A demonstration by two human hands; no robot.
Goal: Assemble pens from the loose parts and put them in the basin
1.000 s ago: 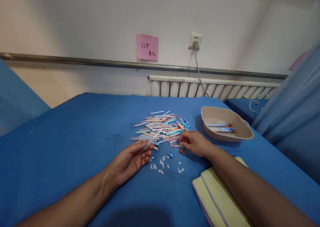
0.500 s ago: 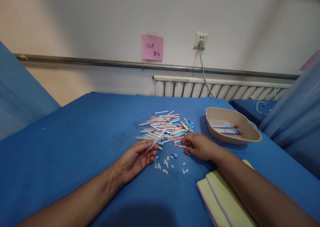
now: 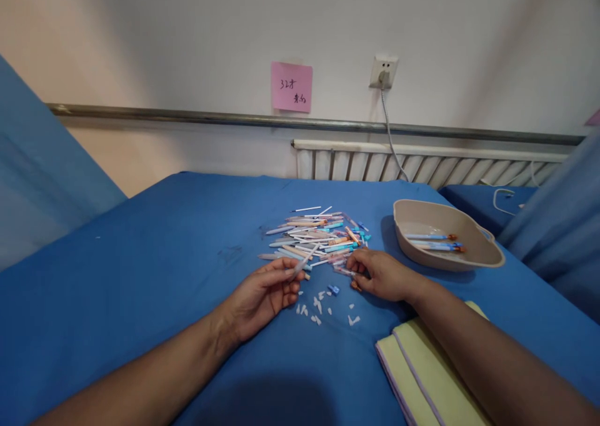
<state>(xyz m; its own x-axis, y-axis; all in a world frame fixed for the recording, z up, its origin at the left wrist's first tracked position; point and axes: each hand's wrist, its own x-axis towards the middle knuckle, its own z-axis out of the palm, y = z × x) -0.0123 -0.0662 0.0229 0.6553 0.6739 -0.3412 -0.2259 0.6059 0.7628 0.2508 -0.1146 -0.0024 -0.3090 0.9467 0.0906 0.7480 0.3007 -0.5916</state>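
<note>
Between the thumb and fingers of my left hand (image 3: 267, 296) is a slim pale pen barrel (image 3: 300, 266), tilted up to the right, with a white refill sticking out of its upper end. My right hand (image 3: 382, 275) is closed, its fingertips at the end of a clear plastic pen part (image 3: 343, 270) by the pile's right edge. Loose pen parts (image 3: 309, 234), barrels, white refills and coloured pieces, lie in a heap beyond both hands. Under the right fingers sits a small orange-brown piece (image 3: 355, 285). A blue clip piece (image 3: 333, 290) and several small white tips (image 3: 317, 305) are scattered nearer me.
On the right stands a beige basin (image 3: 473, 251) with several blue pens (image 3: 434, 246) inside. A folded yellow cloth (image 3: 422, 376) lies under my right forearm. Behind the blue-covered table (image 3: 154, 251) are a radiator (image 3: 351, 163) and a wall socket (image 3: 383, 72).
The whole view has shifted slightly, so everything appears a little further right. My left hand keeps the pen barrel; my right hand stays by the clear part at the pile's edge.
</note>
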